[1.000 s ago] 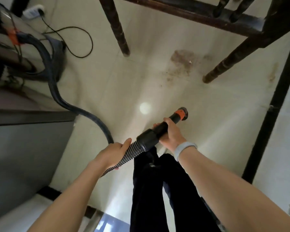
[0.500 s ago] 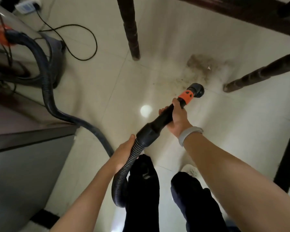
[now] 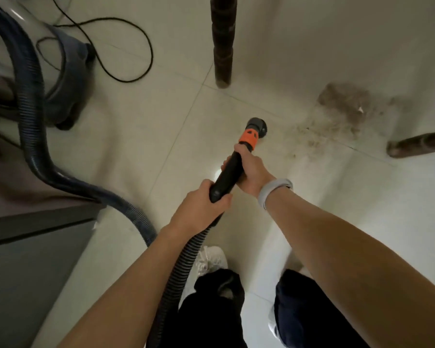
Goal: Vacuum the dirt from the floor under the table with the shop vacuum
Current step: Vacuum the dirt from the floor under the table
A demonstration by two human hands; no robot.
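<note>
We see both hands on the black wand [image 3: 230, 169] of the shop vacuum. The right hand [image 3: 252, 172] wraps the wand just below its orange collar [image 3: 248, 138], its fingers [image 3: 227, 165] clamped round the tube, and a pale wristband [image 3: 274, 192] sits on that wrist. The left hand [image 3: 201, 207] grips the wand's thick rear end where the ribbed hose [image 3: 33, 136] joins it, fingers curled tight over the top.

The round nozzle [image 3: 256, 124] at the wand's tip points down at the pale tiled floor [image 3: 141, 136]; we cannot tell whether it touches the tiles. The dirt [image 3: 342, 106], a brownish patch with thin streaks trailing from it, lies to the right of the nozzle and a little beyond it, apart from the tip. It sits between two dark turned table legs: one [image 3: 222, 43] stands upright beyond the nozzle, the other [image 3: 417, 145] enters from the right edge, just beside the streaks.

The hose runs from the left hand down past the person's dark trousers [image 3: 211, 310], then loops left and up to the vacuum body [image 3: 68, 79] at the upper left. A thin black cable [image 3: 136, 46] lies in loose curves on the floor beside the vacuum. A grey cabinet [image 3: 28, 259] fills the lower left corner, and a white shoe [image 3: 210, 259] shows beneath the hose.
</note>
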